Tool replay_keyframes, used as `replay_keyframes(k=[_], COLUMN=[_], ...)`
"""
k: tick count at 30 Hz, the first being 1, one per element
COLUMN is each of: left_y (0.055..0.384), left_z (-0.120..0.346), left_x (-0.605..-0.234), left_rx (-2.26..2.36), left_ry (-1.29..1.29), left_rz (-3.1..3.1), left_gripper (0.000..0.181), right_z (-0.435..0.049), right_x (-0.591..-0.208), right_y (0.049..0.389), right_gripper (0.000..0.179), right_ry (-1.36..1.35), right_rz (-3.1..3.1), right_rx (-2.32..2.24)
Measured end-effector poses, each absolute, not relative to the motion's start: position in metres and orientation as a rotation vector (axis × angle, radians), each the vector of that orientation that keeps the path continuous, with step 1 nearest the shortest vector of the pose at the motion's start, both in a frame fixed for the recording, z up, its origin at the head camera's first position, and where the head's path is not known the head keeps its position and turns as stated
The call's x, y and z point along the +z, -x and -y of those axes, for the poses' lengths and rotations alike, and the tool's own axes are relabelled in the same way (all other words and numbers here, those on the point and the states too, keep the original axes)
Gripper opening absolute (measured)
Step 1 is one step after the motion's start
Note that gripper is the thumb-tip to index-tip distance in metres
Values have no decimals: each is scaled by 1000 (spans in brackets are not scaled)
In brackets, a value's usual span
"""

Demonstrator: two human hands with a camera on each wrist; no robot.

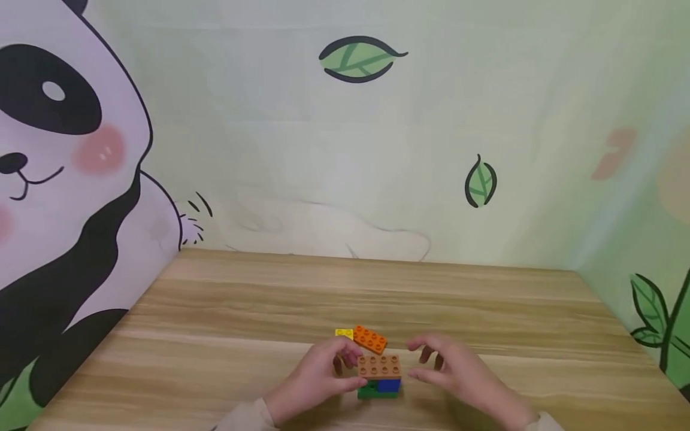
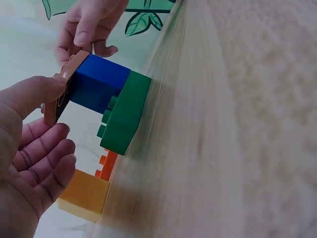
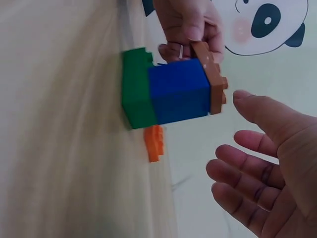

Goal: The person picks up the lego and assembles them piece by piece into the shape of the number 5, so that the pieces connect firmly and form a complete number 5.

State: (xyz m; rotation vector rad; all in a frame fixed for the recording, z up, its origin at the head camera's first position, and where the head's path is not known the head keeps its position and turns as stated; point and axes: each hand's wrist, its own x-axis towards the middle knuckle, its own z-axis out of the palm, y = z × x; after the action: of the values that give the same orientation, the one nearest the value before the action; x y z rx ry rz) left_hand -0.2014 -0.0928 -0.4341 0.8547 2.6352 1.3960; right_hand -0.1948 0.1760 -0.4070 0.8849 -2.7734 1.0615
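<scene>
My left hand [image 1: 322,370] pinches the left end of a brown studded toy building brick [image 1: 380,367] between thumb and fingers. That flat brick sits on a blue brick [image 3: 179,91], leaving its left end overhanging. Under the blue one lies a green brick [image 2: 128,114] on the table, with bare studs showing on the left side. To the right of the stack, my right hand [image 1: 455,370] hovers apart from it, fingers loosely bent and thumb spread, holding nothing. In the right wrist view a small gap shows between its thumb tip and the brown brick.
Just behind the stack lie an orange flat brick [image 1: 370,340] and a yellow brick [image 1: 344,333], close together. The wooden table [image 1: 242,299] runs back to a printed cloth wall [image 1: 269,149] with a panda on the left and leaves.
</scene>
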Motion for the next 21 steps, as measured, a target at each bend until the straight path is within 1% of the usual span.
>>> replay_keyframes(k=[10,21], left_y=[202,202], left_z=[94,95], left_x=[-435,-435], left_rx=[1379,1402], left_ry=[-843,-844], left_rz=[-2650,-2634], left_gripper=[34,34], right_z=[-163,-139], right_x=[-397,-413], right_y=[219,262], right_gripper=[30,31], right_ry=[-950,-1026], right_rz=[2738,2824], right_rx=[1025,1056])
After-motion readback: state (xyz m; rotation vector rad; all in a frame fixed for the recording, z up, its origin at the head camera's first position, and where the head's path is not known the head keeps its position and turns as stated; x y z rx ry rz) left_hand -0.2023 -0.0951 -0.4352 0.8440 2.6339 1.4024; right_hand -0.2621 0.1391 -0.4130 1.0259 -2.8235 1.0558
